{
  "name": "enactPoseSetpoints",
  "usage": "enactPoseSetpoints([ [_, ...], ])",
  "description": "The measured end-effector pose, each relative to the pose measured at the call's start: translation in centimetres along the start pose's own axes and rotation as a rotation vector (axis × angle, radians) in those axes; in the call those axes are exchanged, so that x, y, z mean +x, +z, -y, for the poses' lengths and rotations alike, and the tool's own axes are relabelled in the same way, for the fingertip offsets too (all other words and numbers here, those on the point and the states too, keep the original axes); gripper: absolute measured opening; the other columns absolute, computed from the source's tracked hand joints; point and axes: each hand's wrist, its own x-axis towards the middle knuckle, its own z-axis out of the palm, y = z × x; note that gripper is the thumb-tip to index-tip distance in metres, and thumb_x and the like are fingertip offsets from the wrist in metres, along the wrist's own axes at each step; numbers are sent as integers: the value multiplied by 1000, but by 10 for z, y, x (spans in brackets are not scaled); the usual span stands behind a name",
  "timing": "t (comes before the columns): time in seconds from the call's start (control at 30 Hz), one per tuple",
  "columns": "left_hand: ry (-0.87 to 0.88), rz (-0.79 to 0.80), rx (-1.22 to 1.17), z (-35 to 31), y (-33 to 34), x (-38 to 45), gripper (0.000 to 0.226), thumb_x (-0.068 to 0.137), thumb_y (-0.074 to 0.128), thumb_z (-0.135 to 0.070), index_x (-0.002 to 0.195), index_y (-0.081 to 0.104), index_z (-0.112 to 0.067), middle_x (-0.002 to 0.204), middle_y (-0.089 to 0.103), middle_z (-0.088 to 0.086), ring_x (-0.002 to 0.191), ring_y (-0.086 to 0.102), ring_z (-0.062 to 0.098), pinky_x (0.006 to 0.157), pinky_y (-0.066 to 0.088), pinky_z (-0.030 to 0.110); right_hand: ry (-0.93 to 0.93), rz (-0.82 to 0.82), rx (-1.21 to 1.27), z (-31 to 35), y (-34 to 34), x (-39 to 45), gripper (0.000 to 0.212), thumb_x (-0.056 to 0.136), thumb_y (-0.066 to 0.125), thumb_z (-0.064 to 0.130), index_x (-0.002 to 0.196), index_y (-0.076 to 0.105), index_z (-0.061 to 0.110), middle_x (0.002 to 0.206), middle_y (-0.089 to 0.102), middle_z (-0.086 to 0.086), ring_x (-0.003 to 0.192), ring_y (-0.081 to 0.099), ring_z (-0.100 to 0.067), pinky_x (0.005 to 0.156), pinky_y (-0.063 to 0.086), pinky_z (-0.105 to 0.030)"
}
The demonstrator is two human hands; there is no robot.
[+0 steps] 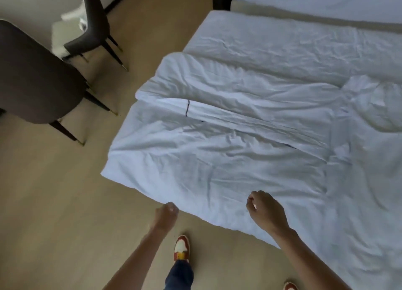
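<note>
1. Left grip: fingers curled at the duvet's near edge. I cannot tell whether it has cloth pinched.
2. Right grip: loosely curled just over the duvet's near part, no cloth in it.
3. Duvet lies on the bed, doubled over, one long fold across its middle, heavily creased.
4. Judgement: folding partway done; further folds and smoothing remain.

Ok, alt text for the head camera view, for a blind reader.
A person's left hand is at the near edge of a rumpled white duvet on a bed; the right hand is over it. Dark chairs stand left.
</note>
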Motion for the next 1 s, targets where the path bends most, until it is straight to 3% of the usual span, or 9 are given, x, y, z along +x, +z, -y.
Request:
enactPoseSetpoints([
  [0.13, -230, -45, -553, 76, -86, 87, 29, 82, 64, -34, 90, 60, -6, 83, 57, 13, 63, 52, 22, 60, 43, 30, -138, -49, -23, 87, 69, 76, 27, 92, 61, 30, 115, 66, 15, 117, 67, 1, 109, 62, -24, 87, 52, -40],
  [0.23, -361, -63, -800, 127, -127, 150, 31, 93, 62, -41, 107, 55, -15, 105, 51, 7, 91, 52, 28, 80, 49, 39, -213, -51, -121, 141, 121, 127, 45, 87, 68, 40, 127, 59, 20, 134, 59, -4, 120, 58, -29, 90, 49, -46],
  [0.37, -414, 92, -964, 182, -154, 224, 87, 70, 65, -77, 139, 39, -32, 137, 42, 0, 128, 45, 34, 100, 44, 60, -122, 14, -251, 171, 182, 154, 74, 71, 80, 48, 136, 51, 28, 145, 47, -12, 125, 49, -38, 93, 41, -57],
  [0.47, -296, 146, -1316, 185, -172, 253, 68, 76, 54, -78, 123, 58, -30, 129, 59, 2, 121, 55, 32, 99, 42, 66, -128, 3, -357, 165, 199, 155, 80, 69, 80, 46, 140, 53, 21, 147, 46, -19, 124, 47, -42, 96, 35, -60],
  [0.53, -281, 129, -1468, 184, -185, 265, 60, 80, 55, -73, 116, 66, -26, 122, 68, 6, 115, 60, 34, 96, 44, 66, -160, -37, -399, 157, 199, 154, 72, 76, 62, 52, 141, 53, 22, 147, 46, -18, 124, 47, -40, 96, 36, -59],
  [0.6, -329, 60, -1453, 186, -198, 268, 38, 87, 64, -51, 112, 68, -22, 124, 68, 8, 111, 64, 30, 90, 52, 54, -178, -22, -413, 154, 193, 153, 72, 79, 51, 55, 143, 51, 24, 148, 45, -16, 125, 45, -38, 96, 38, -58],
  [0.73, -342, 104, -1355, 196, -217, 264, 25, 91, 62, -19, 114, 66, -10, 122, 68, 17, 101, 67, 28, 76, 56, 42, -127, 64, -351, 164, 181, 154, 93, 62, 86, 46, 144, 45, 28, 148, 43, -14, 127, 41, -35, 95, 39, -59],
  [0.87, -361, 194, -1317, 191, -227, 257, 49, 85, 70, -36, 129, 60, -18, 99, 76, 10, 99, 66, 31, 90, 51, 45, -66, 143, -336, 175, 171, 153, 94, 57, 86, 47, 139, 43, 33, 145, 40, -7, 125, 45, -30, 91, 48, -57],
  [1.0, -52, 286, -1221, 184, -233, 254, 76, 74, 68, -69, 134, 55, -24, 130, 65, 8, 124, 58, 31, 96, 50, 51, -91, 77, -323, 171, 169, 156, 88, 60, 84, 44, 138, 44, 35, 144, 47, -6, 125, 49, -29, 88, 51, -54],
])
